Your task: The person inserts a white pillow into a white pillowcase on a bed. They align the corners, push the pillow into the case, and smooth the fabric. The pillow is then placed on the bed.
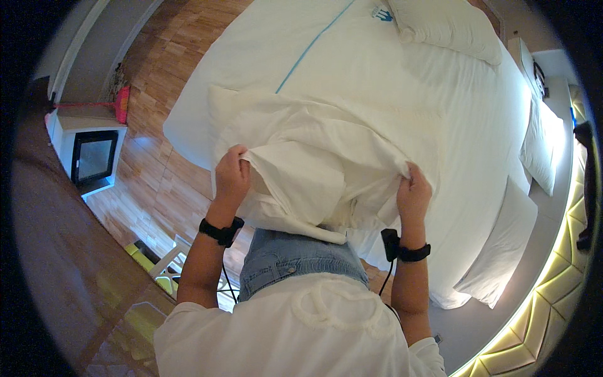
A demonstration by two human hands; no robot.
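A white fabric cover (pixel 301 127), probably a pillowcase, spreads over the near edge of the bed, its gaping mouth facing my body. At one side of that mouth, my left hand (pixel 233 172) pinches the hem. My right hand (pixel 414 191) grips the opposite side of the hem, and the cloth sags in folds between them. Inside the opening lies more white material, but I cannot tell whether it is a pillow. The lower edge of the cover rests against my jeans (pixel 301 254). Each wrist carries a black strap with a small device and a cable.
Beneath is a bed with a white sheet (pixel 471 141) and a blue line. A pillow (pixel 447 28) lies at the far side; two more (pixel 541 141) (pixel 504 249) lie by the lit, padded headboard (pixel 527 325). Left are wood flooring (pixel 150 118), a black-doored cabinet (pixel 96 155) and a pink dustpan (pixel 122 104).
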